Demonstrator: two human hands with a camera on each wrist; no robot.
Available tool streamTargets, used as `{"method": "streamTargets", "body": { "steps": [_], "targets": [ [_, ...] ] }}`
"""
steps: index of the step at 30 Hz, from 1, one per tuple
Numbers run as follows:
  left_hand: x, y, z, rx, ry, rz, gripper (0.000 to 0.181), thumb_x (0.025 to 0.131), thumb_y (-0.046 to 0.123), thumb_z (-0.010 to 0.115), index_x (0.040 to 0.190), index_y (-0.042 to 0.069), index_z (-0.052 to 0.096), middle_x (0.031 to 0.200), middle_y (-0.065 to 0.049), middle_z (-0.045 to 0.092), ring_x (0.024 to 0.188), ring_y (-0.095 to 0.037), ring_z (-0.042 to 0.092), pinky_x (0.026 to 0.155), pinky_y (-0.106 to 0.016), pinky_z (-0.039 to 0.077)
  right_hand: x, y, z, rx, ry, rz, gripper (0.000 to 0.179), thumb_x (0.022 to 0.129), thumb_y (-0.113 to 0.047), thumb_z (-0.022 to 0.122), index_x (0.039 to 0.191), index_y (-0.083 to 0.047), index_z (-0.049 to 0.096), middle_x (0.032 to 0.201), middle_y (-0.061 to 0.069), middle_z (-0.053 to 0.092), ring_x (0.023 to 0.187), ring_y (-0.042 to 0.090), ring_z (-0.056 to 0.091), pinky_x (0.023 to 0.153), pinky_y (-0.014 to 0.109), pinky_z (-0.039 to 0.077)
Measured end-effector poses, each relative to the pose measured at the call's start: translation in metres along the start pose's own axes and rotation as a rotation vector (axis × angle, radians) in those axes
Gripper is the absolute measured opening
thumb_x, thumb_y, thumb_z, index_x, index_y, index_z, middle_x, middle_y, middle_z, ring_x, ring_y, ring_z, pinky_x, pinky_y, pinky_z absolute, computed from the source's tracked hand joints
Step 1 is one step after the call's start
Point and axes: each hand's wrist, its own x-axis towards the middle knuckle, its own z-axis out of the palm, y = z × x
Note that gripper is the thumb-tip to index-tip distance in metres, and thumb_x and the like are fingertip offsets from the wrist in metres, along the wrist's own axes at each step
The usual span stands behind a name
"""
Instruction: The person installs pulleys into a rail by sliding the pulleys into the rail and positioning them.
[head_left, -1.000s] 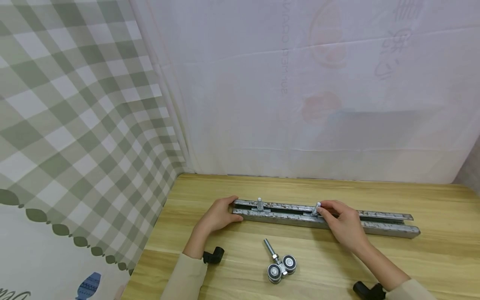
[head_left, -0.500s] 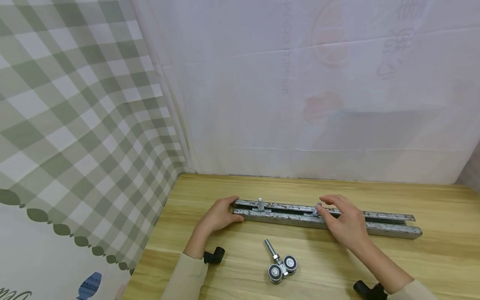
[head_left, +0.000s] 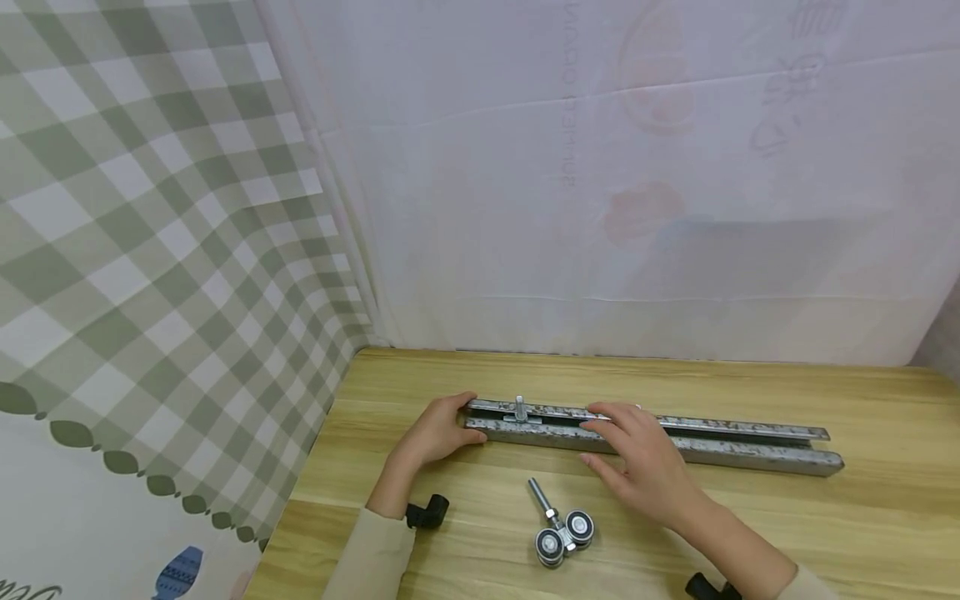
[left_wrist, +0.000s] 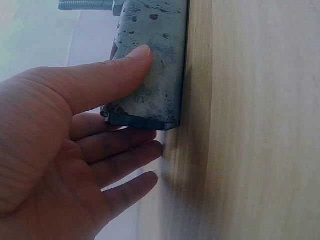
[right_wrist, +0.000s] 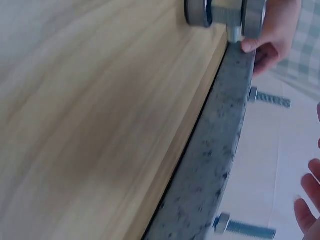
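Note:
A long grey metal channel rail, its slot facing up, lies across the table. My left hand grips its left end, with the thumb on the near side and fingers behind. From the slot rises a threaded bolt with a nut. A second bolt shows in the right wrist view; in the head view my right hand mostly hides it. That hand hovers over the rail's middle, fingers spread and holding nothing. Nearer to me lies a loose roller trolley with wheels and a threaded stem.
The wooden table meets a white cloth at the back. To the left hangs a green checked cloth. Black elbow-shaped pieces sit at both wrists.
The right hand has let go of the right bolt, spread its fingers and moved left and slightly toward me. The left hand keeps its hold on the rail's end.

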Motion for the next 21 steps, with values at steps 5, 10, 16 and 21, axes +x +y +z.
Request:
{"method": "streamTargets", "body": {
  "steps": [5, 10, 16, 21],
  "targets": [
    [0.001, 0.0, -0.001, -0.001, 0.001, -0.001, 0.076, 0.092, 0.028, 0.085, 0.155, 0.004, 0.049, 0.154, -0.017, 0.052, 0.145, -0.035, 0.047, 0.114, -0.051, 0.044, 0.002, -0.013, 0.009, 0.008, -0.07, -0.024, 0.061, 0.109, -0.055, 0.045, 0.121, -0.003, 0.073, 0.128, 0.015, 0.07, 0.114, 0.033, 0.067, 0.092, 0.052, 0.054],
    [0.0, 0.0, -0.001, 0.007, 0.001, -0.01, 0.076, 0.092, 0.029, 0.084, 0.156, 0.005, 0.049, 0.154, -0.017, 0.053, 0.144, -0.035, 0.047, 0.114, -0.051, 0.044, 0.004, -0.027, 0.02, 0.002, -0.228, 0.018, 0.056, 0.1, -0.05, 0.069, 0.13, -0.003, 0.07, 0.132, 0.013, 0.069, 0.117, 0.032, 0.067, 0.094, 0.052, 0.057],
    [0.001, 0.0, 0.0, 0.003, 0.004, -0.003, 0.076, 0.092, 0.028, 0.085, 0.155, 0.003, 0.05, 0.152, -0.017, 0.054, 0.142, -0.033, 0.05, 0.113, -0.051, 0.046, 0.007, -0.042, 0.034, 0.015, -0.428, 0.169, 0.06, 0.094, -0.049, 0.076, 0.132, -0.004, 0.069, 0.13, 0.01, 0.069, 0.114, 0.033, 0.069, 0.094, 0.051, 0.057],
    [0.0, 0.0, 0.0, 0.001, 0.008, -0.01, 0.076, 0.092, 0.028, 0.085, 0.155, 0.003, 0.05, 0.152, -0.017, 0.054, 0.141, -0.032, 0.051, 0.113, -0.05, 0.046, 0.008, -0.05, 0.047, 0.017, -0.497, 0.228, 0.058, 0.092, -0.05, 0.077, 0.126, -0.004, 0.071, 0.12, 0.007, 0.072, 0.103, 0.028, 0.072, 0.087, 0.046, 0.06]
  ]
}}
